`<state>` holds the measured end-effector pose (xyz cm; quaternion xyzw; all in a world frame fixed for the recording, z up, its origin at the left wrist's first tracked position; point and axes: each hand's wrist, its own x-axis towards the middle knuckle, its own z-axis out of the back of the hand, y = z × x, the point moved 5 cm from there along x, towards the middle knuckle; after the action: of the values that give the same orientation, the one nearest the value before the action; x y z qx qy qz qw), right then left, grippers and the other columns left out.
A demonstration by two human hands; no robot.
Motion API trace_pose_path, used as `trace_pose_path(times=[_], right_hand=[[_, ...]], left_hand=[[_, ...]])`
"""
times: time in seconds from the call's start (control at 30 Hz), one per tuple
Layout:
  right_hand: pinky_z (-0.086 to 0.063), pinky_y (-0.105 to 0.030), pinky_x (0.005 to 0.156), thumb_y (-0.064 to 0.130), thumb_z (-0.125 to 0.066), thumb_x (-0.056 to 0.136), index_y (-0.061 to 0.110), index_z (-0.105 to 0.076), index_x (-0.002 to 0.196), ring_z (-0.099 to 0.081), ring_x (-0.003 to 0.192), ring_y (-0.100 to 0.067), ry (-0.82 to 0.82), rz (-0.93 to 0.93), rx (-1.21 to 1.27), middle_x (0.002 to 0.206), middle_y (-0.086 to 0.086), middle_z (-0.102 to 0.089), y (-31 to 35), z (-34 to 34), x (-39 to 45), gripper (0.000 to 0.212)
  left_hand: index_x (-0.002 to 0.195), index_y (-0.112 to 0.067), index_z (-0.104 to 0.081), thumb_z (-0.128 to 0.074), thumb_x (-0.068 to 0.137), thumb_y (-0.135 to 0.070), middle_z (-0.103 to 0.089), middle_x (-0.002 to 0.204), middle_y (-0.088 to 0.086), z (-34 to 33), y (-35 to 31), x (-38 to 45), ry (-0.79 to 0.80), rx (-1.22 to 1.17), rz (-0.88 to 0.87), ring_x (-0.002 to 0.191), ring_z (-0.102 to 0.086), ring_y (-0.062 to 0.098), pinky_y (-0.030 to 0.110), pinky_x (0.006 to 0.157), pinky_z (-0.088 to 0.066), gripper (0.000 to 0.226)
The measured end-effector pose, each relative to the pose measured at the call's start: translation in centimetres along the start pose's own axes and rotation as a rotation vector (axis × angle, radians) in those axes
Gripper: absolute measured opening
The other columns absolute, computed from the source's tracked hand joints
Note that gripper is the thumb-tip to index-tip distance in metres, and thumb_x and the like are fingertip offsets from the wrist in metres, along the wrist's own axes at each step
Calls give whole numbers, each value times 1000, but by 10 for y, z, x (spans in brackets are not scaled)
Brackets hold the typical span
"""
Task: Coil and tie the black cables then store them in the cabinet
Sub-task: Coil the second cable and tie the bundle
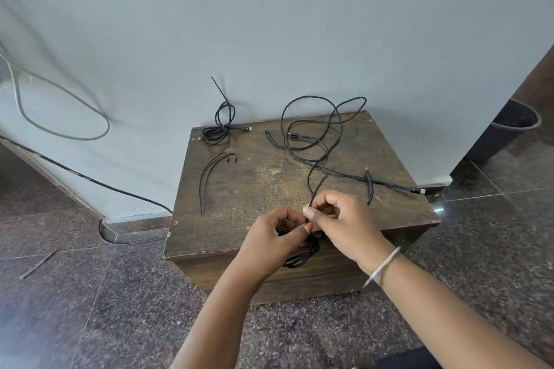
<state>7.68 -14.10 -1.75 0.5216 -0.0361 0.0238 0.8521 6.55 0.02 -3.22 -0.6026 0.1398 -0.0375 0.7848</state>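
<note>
A small brown wooden cabinet (pixel 269 189) stands against the wall. My left hand (pixel 275 241) grips a coiled black cable (pixel 301 256) that hangs over the cabinet's front edge. My right hand (pixel 338 219) pinches a thin black tie (pixel 311 199) just above the coil. A tied black coil (pixel 218 129) lies at the back left of the top, its tie tail pointing up. Loose black cables (pixel 314 135) sprawl across the back right. Some black ties (pixel 209 177) lie on the left side.
A dark bucket (pixel 509 126) stands on the floor at the right, past the wall corner. Grey and black cords (pixel 90 180) run along the wall and floor at the left. A thin strip (pixel 37 263) lies on the granite floor.
</note>
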Motion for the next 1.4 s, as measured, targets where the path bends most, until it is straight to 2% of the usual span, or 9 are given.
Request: trace_pose_path(times=[0.07,0.23,0.43,0.57,0.83,1.0,1.13,1.27,1.4], right_hand=[[-46,-18,59,16,-72,80,26,-58,65,-61,65,-4,-24,39,-84,67,9,-64,1,-2,-1,22],[-54,-41,65,10,-70,78,12,-62,70,-63,70,-19,-63,-54,-65,71,-2,-66,-8,-10,-1,12],[-46,-19,47,3,-70,79,10,-60,66,-63,53,-2,-151,-228,86,59,1,-63,-20,-18,-2,17],[-55,-44,67,7,-70,77,6,-61,69,-65,75,-32,-188,-310,106,72,-13,-67,-26,-26,-7,12],[-48,-34,66,14,-70,81,14,-60,64,-58,69,-18,-103,-360,176,65,-1,-61,-24,-26,-6,20],[-53,-43,83,20,-68,84,8,-67,76,-65,85,-27,-37,-504,393,83,-11,-70,-31,-19,-4,15],[-53,-49,88,25,-67,85,4,-68,79,-66,92,-32,-25,-479,383,88,-14,-71,-28,-18,-3,21],[-54,-40,70,38,-62,88,7,-62,77,-61,74,-27,-31,-439,445,78,-13,-63,-23,-21,-5,33],[-54,-25,55,40,-58,89,12,-63,86,-66,61,-11,-30,-434,555,67,0,-68,-20,-23,-7,29]], left_hand=[[86,-4,-65,-69,85,-15,-64,72,7,0,1,0,24,-31,25,64,-55,14,30,62,-45,12],[80,-4,-65,-68,85,-11,-68,72,11,-2,5,1,45,-110,106,62,-62,15,24,57,-48,9],[79,-5,-63,-66,86,-7,-67,67,8,-3,4,1,138,-203,130,55,-59,9,18,53,-46,8],[79,-4,-61,-67,84,-5,-65,63,3,-1,4,-1,163,-131,122,53,-59,6,17,52,-45,8],[88,-6,-66,-71,84,-17,-72,78,10,4,8,-6,123,-179,133,69,-65,14,25,65,-50,13],[102,-17,-67,-75,80,-18,-72,97,10,-4,9,-4,167,-135,109,85,-68,19,31,81,-55,23],[99,-18,-70,-73,80,-10,-74,96,7,-5,11,-1,90,-155,120,90,-69,17,25,77,-55,21],[102,-19,-70,-73,80,-8,-75,96,6,0,12,2,30,-197,114,93,-70,20,34,84,-56,26],[103,-19,-68,-74,78,-7,-74,97,12,8,15,3,-48,-299,133,87,-71,21,32,75,-58,28]])
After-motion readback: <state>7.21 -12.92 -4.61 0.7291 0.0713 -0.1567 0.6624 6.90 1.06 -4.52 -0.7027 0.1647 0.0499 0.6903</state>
